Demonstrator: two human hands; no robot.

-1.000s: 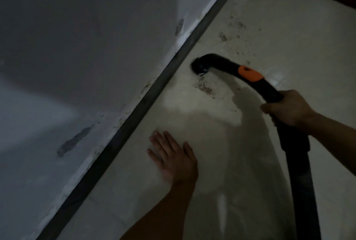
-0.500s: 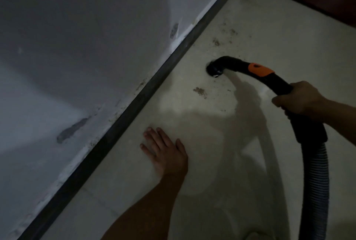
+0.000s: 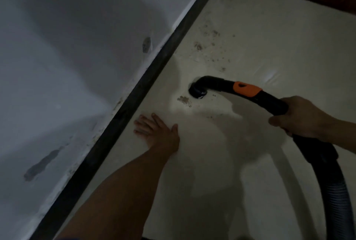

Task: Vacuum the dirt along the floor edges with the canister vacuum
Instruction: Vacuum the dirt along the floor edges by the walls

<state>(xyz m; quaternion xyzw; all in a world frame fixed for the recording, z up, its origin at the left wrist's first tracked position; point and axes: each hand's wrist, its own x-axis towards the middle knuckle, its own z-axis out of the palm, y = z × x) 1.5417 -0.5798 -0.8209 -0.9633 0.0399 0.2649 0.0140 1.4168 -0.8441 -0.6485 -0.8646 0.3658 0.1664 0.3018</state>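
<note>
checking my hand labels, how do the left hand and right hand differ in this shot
The left hand lies flat on the floor with fingers straight, holding nothing; the right hand is curled round the black vacuum wand.
The left hand sits close to the dark edge strip; the right hand is much farther from it, towards the frame's right.
Both are bare, each with a bare forearm showing.

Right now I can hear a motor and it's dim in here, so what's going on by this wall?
A person is vacuuming the floor beside the wall. Their right hand grips the black vacuum wand, whose nozzle is down at the floor just next to a brown dirt patch. Their left hand rests flat on the floor near the dark edge strip. More specks lie farther along, not yet cleaned.
</note>
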